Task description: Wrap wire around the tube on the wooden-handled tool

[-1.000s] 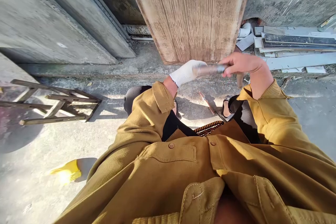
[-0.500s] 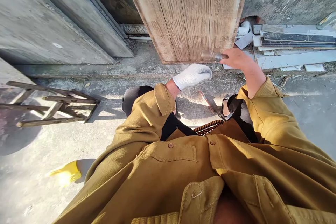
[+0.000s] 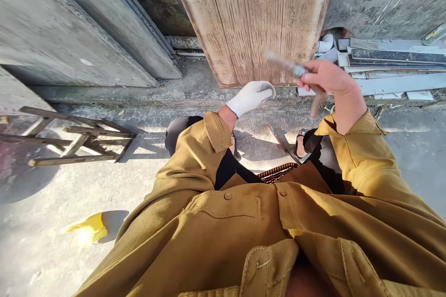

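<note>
My right hand (image 3: 329, 76), bare, is closed round a paintbrush (image 3: 298, 70) with a metal band. Its bristle end points up and left over the lower part of a wooden panel (image 3: 230, 23), and its handle end sticks out below my palm. The brush is smeared by motion, so I cannot tell whether the bristles touch the wood. My left hand (image 3: 249, 98) wears a white knitted glove. Its fingers are curled together just in front of the panel's bottom edge, with nothing seen in them. The panel has brown, streaky boards and leans against the wall.
Strips of board (image 3: 393, 67) lie stacked at the right beside a white pipe (image 3: 325, 44). Grey slabs (image 3: 87, 23) lean at the left. A wooden stool (image 3: 80, 137) lies on the concrete, and a yellow object (image 3: 88, 228) is behind it. A thin red stick (image 3: 275, 137) lies between my feet.
My right hand has moved slightly right and down and turned the paintbrush, so its bristle end points more upward and its handle shows. My left hand has shifted slightly left, still curled.
</note>
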`<state>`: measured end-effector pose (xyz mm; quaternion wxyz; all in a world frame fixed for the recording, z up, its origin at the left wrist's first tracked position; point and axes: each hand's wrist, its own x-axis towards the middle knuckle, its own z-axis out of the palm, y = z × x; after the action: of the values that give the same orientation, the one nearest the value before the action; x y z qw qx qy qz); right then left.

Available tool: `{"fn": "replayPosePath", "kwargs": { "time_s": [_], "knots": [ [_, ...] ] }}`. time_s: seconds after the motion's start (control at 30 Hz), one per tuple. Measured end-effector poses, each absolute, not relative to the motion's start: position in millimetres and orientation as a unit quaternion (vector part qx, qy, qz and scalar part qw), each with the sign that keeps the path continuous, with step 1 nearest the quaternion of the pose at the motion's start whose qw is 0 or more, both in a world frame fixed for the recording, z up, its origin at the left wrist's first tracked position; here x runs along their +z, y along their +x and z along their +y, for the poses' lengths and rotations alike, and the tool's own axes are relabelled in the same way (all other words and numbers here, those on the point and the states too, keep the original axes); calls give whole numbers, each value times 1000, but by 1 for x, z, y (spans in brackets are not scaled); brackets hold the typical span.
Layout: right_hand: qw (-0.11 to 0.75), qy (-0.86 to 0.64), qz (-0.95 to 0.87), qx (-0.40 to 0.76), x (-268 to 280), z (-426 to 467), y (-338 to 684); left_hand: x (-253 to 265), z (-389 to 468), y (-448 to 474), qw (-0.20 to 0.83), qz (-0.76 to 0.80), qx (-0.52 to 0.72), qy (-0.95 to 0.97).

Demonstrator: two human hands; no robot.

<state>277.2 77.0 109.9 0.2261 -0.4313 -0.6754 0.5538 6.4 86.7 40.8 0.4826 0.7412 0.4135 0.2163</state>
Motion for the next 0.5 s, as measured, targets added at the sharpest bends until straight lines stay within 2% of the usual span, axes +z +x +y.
{"fn": "replayPosePath", "kwargs": {
  "time_s": [0.07, 0.17, 0.3, 0.4, 0.5],
  "knots": [
    [332, -480, -622, 522, 107, 79, 275, 43, 80, 10, 524, 388, 194, 734],
    [339, -563, -606, 448, 94, 87, 268, 50, 69, 15, 526, 351, 167, 756],
    [261, -646, -637, 330, 81, 97, 266, 55, 66, 18, 499, 337, 155, 783],
    [145, -661, -690, 257, 79, 96, 268, 53, 68, 17, 471, 336, 159, 800],
    [31, -618, -731, 286, 78, 89, 264, 49, 72, 11, 435, 349, 155, 815]
  ]
}}
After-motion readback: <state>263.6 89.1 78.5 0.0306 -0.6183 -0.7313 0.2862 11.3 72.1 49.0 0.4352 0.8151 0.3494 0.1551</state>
